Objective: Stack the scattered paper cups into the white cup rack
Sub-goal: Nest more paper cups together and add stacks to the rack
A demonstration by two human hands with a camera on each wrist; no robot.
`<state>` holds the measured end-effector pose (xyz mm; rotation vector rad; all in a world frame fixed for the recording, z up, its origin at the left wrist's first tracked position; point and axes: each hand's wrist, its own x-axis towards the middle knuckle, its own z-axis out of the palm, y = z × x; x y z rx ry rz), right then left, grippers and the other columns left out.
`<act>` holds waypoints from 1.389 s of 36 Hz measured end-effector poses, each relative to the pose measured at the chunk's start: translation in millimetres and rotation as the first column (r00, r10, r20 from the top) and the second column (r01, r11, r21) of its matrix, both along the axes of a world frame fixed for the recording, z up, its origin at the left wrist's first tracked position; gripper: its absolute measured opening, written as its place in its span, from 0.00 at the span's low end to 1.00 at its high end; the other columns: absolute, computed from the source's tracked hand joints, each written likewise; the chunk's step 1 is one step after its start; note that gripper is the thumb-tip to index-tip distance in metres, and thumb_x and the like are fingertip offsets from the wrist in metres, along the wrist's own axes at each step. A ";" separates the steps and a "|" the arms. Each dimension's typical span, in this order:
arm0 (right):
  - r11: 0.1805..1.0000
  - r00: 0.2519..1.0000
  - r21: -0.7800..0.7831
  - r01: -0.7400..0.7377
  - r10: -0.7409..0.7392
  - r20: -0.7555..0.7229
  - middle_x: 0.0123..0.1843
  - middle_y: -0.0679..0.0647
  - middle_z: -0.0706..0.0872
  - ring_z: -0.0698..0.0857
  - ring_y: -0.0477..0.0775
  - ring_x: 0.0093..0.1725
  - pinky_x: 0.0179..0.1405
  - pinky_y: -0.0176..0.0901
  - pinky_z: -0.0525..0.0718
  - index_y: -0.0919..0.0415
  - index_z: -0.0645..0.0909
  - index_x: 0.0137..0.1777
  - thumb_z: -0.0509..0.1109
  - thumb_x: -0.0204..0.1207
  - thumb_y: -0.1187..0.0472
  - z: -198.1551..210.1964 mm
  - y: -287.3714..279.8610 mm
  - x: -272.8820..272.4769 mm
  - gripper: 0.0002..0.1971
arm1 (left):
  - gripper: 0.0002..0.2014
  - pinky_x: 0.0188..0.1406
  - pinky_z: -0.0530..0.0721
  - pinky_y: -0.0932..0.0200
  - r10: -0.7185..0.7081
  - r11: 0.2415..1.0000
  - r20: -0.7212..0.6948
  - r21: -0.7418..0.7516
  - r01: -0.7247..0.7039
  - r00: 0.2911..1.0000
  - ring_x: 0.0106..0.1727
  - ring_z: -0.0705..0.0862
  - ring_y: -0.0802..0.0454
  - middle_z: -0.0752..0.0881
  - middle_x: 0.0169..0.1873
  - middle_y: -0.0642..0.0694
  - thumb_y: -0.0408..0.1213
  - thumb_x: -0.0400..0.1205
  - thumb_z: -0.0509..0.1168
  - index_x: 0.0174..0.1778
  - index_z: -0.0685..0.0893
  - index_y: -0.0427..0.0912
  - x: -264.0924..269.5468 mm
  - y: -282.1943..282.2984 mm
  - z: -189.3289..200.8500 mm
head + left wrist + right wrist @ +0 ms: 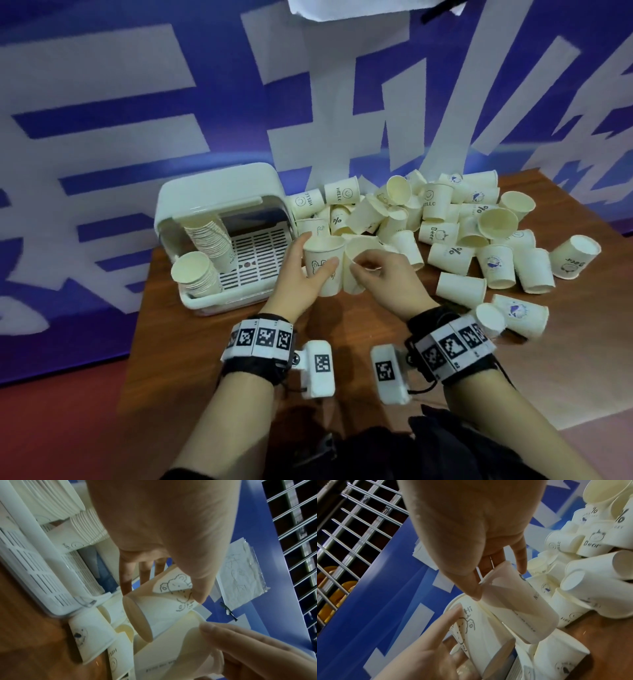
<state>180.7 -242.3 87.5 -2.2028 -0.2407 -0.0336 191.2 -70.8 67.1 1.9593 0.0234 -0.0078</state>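
Note:
My left hand (308, 263) grips an upright paper cup with a bear drawing (323, 267), thumb across the print (180, 588). Right beside it, my right hand (376, 270) pinches the rim of a second cup (359, 260), tilted toward the first (518, 608). Both cups are held above the table just right of the white cup rack (222, 192). Inside the rack, a leaning stack of cups (212, 240) rests at the back left, and another stack (195, 274) lies at the front left corner.
Several loose paper cups (445, 219) lie heaped on the brown table (342, 329) to the right, some printed HELLO, Bear or %. One cup (507, 315) lies close to my right wrist. A blue and white banner (102, 120) hangs behind.

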 end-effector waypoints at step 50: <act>0.963 0.939 0.182 -0.199 0.135 0.316 0.57 0.53 0.88 0.83 0.42 0.56 0.61 0.35 0.79 0.61 0.90 0.51 0.73 0.76 0.62 2.5 252.3 57.8 0.07 | 0.38 0.65 0.69 0.64 0.325 0.943 0.029 0.062 -0.327 0.945 0.66 0.70 0.57 0.64 0.73 0.46 0.38 0.70 0.79 0.74 0.68 0.39 23.0 234.6 -48.1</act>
